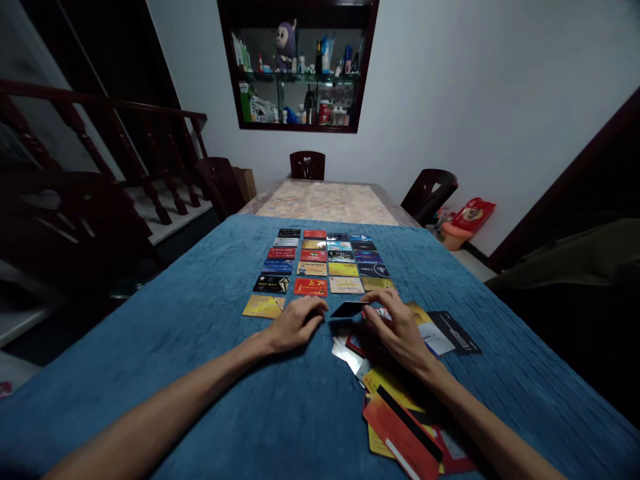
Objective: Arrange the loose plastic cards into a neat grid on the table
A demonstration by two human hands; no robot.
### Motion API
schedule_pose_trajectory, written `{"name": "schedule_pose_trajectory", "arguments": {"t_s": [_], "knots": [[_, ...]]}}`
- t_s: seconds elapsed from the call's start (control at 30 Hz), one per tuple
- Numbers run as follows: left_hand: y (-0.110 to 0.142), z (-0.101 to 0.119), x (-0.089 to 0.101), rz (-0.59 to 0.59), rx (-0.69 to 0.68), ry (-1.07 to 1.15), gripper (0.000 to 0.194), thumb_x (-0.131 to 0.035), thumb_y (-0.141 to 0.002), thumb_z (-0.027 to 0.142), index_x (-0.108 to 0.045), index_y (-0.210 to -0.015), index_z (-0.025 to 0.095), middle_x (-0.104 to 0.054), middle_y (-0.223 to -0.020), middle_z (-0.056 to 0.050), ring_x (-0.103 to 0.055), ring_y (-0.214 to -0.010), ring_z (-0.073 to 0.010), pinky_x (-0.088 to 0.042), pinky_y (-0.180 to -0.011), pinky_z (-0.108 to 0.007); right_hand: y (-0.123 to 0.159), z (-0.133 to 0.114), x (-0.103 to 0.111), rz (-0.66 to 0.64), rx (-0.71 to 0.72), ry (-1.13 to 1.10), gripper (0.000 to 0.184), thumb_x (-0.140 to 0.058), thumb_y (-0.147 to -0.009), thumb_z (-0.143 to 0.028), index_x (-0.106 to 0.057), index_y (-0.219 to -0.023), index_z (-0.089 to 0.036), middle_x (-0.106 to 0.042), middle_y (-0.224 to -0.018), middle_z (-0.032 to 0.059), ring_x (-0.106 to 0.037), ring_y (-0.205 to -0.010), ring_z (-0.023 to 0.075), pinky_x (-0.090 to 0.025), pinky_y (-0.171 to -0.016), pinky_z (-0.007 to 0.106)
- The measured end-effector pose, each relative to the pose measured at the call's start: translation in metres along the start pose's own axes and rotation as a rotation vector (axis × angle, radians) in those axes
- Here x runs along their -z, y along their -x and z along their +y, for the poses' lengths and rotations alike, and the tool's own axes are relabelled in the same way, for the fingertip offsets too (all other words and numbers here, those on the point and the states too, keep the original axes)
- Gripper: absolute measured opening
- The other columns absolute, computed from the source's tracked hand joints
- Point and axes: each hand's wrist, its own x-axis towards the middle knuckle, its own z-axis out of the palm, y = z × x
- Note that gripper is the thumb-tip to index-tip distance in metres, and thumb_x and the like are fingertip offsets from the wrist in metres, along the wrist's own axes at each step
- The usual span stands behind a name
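Head: two hands (295, 325), one held card (347, 309), maybe 21 aligned cards (313, 256).

My right grip (400, 327) hides some loose cards (393, 387); the far cards' (315, 234) print is too small to read.

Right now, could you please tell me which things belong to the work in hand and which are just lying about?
In use: held dark card; card rows; loose card pile; blue cloth.
Lying about: purple plush toy; red bag; brown box.
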Motion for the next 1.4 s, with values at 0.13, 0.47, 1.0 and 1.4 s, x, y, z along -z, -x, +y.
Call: {"name": "schedule_pose_trajectory", "arguments": {"t_s": [0.13,0.47,1.0,1.4], "knots": [[0.001,0.001,-0.001,0.02,-0.05,-0.016,0.017,-0.049,-0.089,0.012,-0.059,-0.103,0.017,-0.067,-0.09,-0.005,-0.062,-0.084,-0.018,-0.05,-0.079,-0.03,-0.003,-0.003,0.002,0.091,0.073,0.021,0.009,-0.053,-0.095,-0.022,-0.061,-0.097,-0.023,-0.066,-0.091,0.0054,-0.06,-0.088,0.0213,-0.047,-0.078,0.035],[0.006,0.013,0.001,0.237,-0.166,-0.04,0.013,-0.054,-0.087,0.018,-0.057,-0.1,0.017,-0.066,-0.095,-0.007,-0.061,-0.091,-0.0198,-0.049,-0.084,-0.033,-0.012,-0.023,-0.007,0.053,0.376,0.211,0.012,-0.054,-0.096,-0.019,-0.066,-0.096,-0.023,-0.071,-0.081,0.0025,-0.058,-0.09,0.0221,-0.039,-0.084,0.04],[0.008,0.02,-0.007,0.15,-0.268,-0.173,0.011,-0.044,-0.094,0.015,-0.055,-0.093,0.016,-0.061,-0.082,-0.006,-0.053,-0.078,-0.0184,-0.041,-0.074,-0.032,-0.009,-0.025,-0.024,-0.029,0.434,0.135,0.007,-0.058,-0.095,-0.02,-0.062,-0.09,-0.021,-0.068,-0.076,0.0017,-0.057,-0.088,0.021,-0.041,-0.086,0.039],[0.007,0.021,-0.003,0.133,-0.238,-0.186,0.02,-0.043,-0.086,0.006,-0.054,-0.098,0.017,-0.062,-0.083,-0.006,-0.053,-0.077,-0.019,-0.04,-0.073,-0.032,-0.004,-0.014,-0.017,-0.089,0.411,0.245,0.017,-0.049,-0.093,-0.011,-0.06,-0.101,-0.02,-0.071,-0.083,0.0038,-0.055,-0.094,0.0238,-0.038,-0.087,0.042]]}}
